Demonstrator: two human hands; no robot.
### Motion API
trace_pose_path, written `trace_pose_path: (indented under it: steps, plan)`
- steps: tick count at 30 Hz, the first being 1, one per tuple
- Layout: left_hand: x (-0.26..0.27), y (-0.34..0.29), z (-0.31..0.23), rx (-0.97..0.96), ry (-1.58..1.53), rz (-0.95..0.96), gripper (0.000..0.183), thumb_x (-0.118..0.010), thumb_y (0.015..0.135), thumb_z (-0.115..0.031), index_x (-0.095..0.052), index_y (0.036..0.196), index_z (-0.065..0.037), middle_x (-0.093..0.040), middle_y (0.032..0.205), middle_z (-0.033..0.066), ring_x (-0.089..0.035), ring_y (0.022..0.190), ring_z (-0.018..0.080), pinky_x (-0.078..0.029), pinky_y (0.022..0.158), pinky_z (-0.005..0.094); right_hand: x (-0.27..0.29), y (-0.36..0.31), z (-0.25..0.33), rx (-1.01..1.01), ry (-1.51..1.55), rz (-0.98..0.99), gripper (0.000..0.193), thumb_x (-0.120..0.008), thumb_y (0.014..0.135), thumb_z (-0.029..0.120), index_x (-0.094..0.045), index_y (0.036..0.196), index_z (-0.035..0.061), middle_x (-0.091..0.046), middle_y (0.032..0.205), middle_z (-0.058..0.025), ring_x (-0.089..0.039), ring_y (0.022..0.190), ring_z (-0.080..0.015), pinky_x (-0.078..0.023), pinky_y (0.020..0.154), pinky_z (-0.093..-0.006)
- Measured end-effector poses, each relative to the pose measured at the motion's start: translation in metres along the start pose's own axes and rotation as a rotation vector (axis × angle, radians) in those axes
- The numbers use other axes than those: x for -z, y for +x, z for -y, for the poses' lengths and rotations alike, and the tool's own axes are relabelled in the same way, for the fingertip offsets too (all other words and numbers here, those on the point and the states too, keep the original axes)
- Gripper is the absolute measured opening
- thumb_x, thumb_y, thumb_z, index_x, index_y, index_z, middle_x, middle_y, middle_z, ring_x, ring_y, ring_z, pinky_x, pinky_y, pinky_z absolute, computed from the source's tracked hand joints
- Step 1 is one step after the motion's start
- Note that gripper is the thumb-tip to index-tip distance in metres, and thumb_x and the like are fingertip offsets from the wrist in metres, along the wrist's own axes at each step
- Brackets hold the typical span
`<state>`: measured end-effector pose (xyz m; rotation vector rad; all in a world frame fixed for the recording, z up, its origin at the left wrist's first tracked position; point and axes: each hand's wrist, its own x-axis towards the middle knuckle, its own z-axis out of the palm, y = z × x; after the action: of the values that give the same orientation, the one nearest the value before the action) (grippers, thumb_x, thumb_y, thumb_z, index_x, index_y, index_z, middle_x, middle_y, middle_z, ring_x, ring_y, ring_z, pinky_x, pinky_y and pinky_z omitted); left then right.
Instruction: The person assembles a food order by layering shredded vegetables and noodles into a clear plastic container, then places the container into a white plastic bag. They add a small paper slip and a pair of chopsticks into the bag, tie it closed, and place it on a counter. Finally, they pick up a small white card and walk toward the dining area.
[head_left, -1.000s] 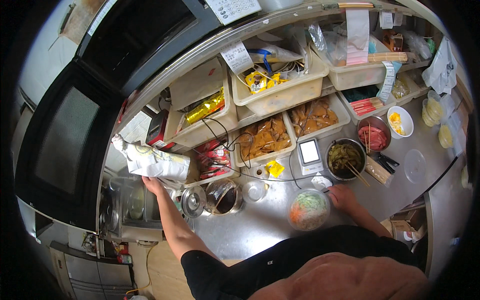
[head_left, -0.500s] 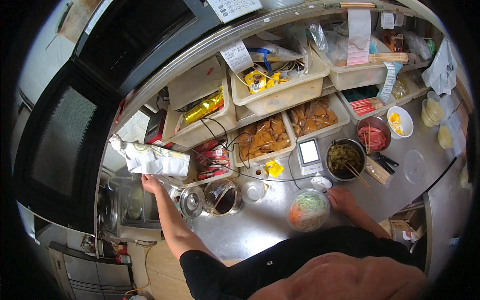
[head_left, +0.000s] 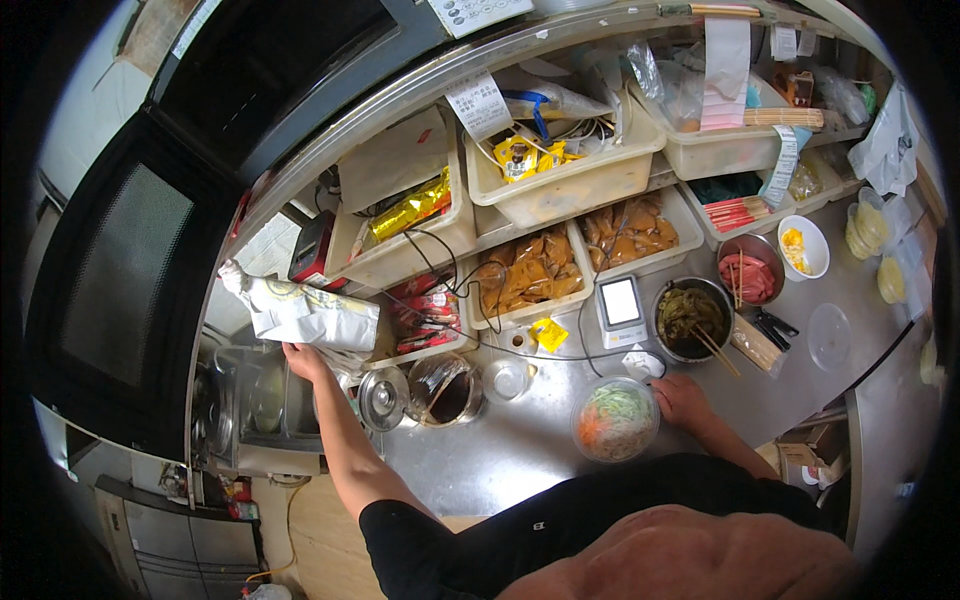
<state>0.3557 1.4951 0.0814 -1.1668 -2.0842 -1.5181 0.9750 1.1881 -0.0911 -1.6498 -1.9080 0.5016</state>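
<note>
Your left hand (head_left: 303, 362) remains at the crumpled white plastic bag (head_left: 315, 315), your right hand (head_left: 682, 402) beside the round clear plastic bowl (head_left: 588, 447); neither grip is discernible.

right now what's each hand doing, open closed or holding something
Left hand: at the lower edge of the white bag, partly hidden; grip cannot be told.
Right hand: curled beside the bowl; cannot tell if holding.
</note>
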Motion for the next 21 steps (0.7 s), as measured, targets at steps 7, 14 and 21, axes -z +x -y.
trace_pose_path:
  steps: [7,14,21]
  plan:
    - [-0.002,-0.001,0.008,-0.008,0.027,-0.083,0.032,-0.048,0.092,-0.022,-0.060,0.111,0.002,-0.063,0.104,0.0237,-0.059,0.094,0.0425,-0.046,0.082,0.0451,-0.002,-0.003,0.004,0.010,0.009,-0.007,0.026,-0.052,0.085,0.018,-0.057,0.107,0.0073,-0.061,0.093,-0.0161,-0.056,0.085,-0.0347,-0.044,0.079,-0.0459]
    - [0.009,0.001,-0.002,0.032,0.111,-0.162,0.029,-0.053,0.091,-0.025,-0.064,0.099,0.001,-0.066,0.090,0.0216,-0.061,0.080,0.0403,-0.046,0.071,0.0472,0.006,0.003,0.008,0.006,0.009,-0.004,0.023,-0.056,0.082,0.018,-0.060,0.101,0.0067,-0.061,0.089,-0.0147,-0.057,0.083,-0.0339,-0.045,0.075,-0.0439]
    - [0.018,0.003,-0.008,0.033,0.126,-0.156,0.029,-0.057,0.089,-0.029,-0.065,0.092,-0.002,-0.066,0.085,0.0186,-0.061,0.076,0.0387,-0.045,0.068,0.0466,0.005,0.003,0.009,0.022,0.000,-0.042,0.021,-0.058,0.080,0.015,-0.062,0.100,0.0067,-0.062,0.088,-0.0132,-0.058,0.081,-0.0329,-0.047,0.074,-0.0424]
